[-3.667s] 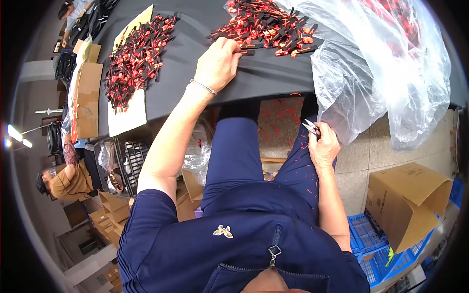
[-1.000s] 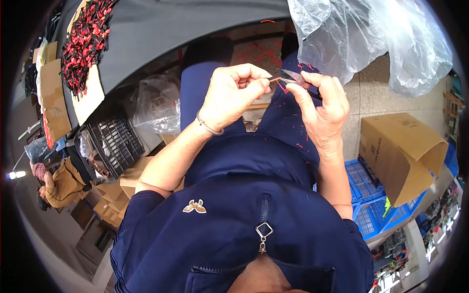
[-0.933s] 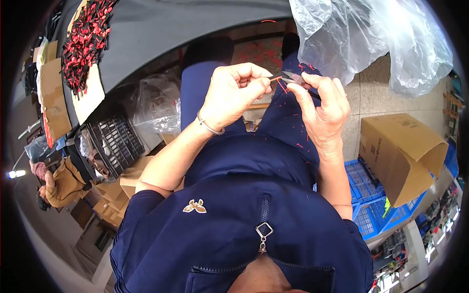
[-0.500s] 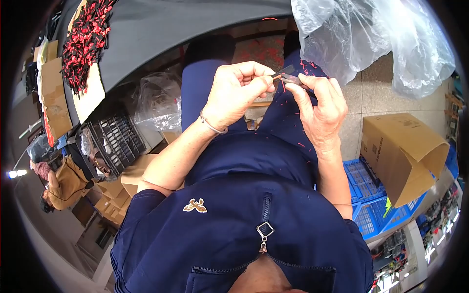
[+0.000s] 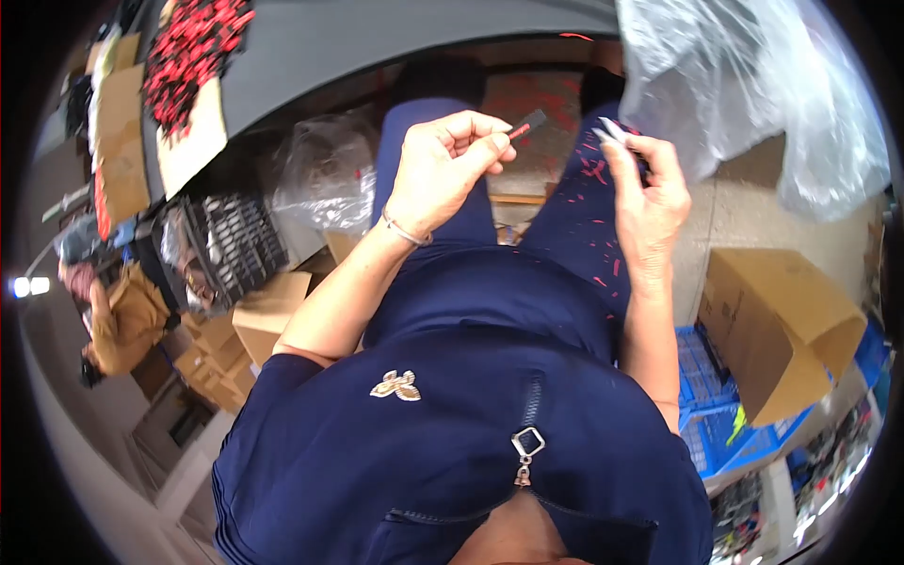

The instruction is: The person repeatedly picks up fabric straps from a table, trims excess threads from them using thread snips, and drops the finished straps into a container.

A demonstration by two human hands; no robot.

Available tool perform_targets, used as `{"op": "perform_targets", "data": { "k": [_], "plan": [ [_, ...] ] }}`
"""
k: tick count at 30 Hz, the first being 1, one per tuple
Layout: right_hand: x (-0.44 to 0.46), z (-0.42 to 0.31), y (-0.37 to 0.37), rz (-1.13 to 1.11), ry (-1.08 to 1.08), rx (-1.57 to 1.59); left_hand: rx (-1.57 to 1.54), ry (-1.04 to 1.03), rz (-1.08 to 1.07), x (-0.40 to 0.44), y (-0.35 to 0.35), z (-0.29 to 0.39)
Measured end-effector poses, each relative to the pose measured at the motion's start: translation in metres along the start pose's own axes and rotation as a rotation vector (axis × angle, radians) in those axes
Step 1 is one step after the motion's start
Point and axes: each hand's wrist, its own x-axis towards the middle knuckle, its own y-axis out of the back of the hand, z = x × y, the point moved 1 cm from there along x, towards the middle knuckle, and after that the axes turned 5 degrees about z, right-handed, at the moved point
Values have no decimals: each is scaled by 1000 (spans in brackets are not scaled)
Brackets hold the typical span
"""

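Note:
Between the thumb and fingers of my left hand (image 5: pixel 450 169) is a small black and red piece (image 5: pixel 528 124), its dark end pointing up and right. My right hand (image 5: pixel 652 200) is closed on small metal snips (image 5: pixel 614 132), whose blades point up and left, apart from the piece. Red thread scraps (image 5: pixel 595 171) lie on the dark blue trouser leg beside the snips. A pile of black and red pieces (image 5: pixel 193 58) rests at the upper left, partly on a pale sheet (image 5: pixel 195 151).
Clear plastic bags (image 5: pixel 716 85) hang at the upper right. An open cardboard box (image 5: pixel 767 325) stands over blue crates (image 5: pixel 706 414) at the right. Left are a dark crate (image 5: pixel 240 250), cardboard boxes (image 5: pixel 268 315) and another person (image 5: pixel 127 320). The dark table edge (image 5: pixel 377 56) lies ahead.
My right hand has drawn the snips away from the piece, to the right. My left hand still holds the piece. The view has shifted, so the pile appears further right.

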Motion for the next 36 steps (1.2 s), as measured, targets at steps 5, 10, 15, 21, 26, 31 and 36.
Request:
{"op": "perform_targets", "data": {
  "k": [5,10,15,21,26,31,36],
  "plan": [
    [-3,40,-18,-7,-123,-182,180,-176,441,3,104,-46],
    [-3,48,-26,-38,-91,-302,289,-165,829,-1,225,-138],
    [0,41,-30,-42,-41,-392,888,212,894,-19,277,-209],
    [2,47,-31,-5,26,-382,667,-25,829,-30,226,-168],
    [4,52,-32,10,100,-364,744,-665,651,-16,141,-50],
    [6,45,-28,3,73,-325,746,-1103,561,35,90,49],
    [6,46,-22,6,90,-312,893,-1157,663,113,92,82]
  ]
}}
